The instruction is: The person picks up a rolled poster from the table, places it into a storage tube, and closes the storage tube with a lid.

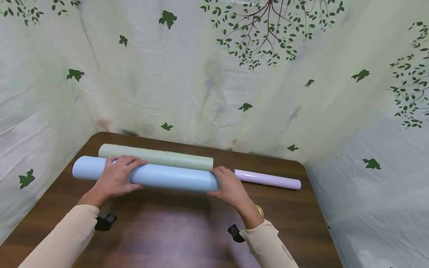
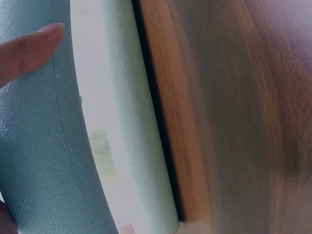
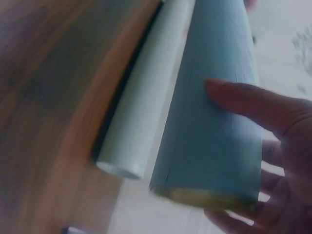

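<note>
- The blue roll [image 1: 147, 175] lies on the table [image 1: 174, 230], just in front of the green roll [image 1: 157, 156].
- The left hand [image 1: 117, 176] curls over its left part; the right hand [image 1: 229, 186] cups its right end.
- It looks light, stiff, hollow and smooth, likely to roll or dent, so gripping near both ends suits.

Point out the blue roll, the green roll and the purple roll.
blue roll [image 1: 167, 176]: head view, the middle of its length between the hands.
green roll [image 1: 167, 158]: head view, mid-length, just behind the blue roll.
purple roll [image 1: 271, 179]: head view, the middle of its shiny side.
</note>
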Available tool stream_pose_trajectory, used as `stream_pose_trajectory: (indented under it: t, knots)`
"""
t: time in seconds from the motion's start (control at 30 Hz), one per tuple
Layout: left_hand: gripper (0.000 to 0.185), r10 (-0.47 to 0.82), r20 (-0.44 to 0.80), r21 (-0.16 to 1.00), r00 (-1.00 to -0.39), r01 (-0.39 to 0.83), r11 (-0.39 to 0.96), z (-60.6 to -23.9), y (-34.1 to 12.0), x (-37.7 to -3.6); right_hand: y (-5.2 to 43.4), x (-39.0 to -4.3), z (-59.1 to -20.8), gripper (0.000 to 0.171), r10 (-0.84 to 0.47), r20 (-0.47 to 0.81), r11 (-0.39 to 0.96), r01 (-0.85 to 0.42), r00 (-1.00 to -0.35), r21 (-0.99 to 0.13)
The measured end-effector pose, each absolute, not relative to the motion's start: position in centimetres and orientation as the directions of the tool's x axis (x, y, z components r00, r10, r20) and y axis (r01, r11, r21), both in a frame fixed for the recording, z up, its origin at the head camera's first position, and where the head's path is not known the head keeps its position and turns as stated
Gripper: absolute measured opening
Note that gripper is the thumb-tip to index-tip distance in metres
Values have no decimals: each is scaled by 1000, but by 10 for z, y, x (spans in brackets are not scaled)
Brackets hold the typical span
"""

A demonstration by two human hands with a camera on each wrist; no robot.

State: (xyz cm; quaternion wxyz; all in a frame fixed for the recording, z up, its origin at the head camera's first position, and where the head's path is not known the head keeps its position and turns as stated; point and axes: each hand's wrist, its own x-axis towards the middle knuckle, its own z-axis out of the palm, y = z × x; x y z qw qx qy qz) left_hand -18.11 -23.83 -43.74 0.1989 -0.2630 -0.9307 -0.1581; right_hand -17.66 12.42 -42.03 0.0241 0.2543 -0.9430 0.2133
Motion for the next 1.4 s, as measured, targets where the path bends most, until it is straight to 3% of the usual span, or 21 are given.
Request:
stream_pose_trajectory:
  t: [0.17, 0.37, 1.17, 1.4]
  knots:
    - [72, 433, 443, 185, -785, 552, 813, -438, -237, -181, 105, -177, -421, 71, -477, 138, 843, -497, -868, -205]
    - [73, 434, 436, 176, -788, 548, 818, -435, -238, -181, 85, -178, -420, 73, -480, 115, 861, -492, -870, -129]
    - [72, 417, 457, 178, -786, 540, 823, -474, -238, -192, 78, -186, -461, 71, -425, 176, 874, -453, -888, -176]
    - [71, 407, 382, 190, -830, 501, 844, -487, -240, -187, 74, -187, -478, 72, -421, 118, 880, -436, -900, -190]
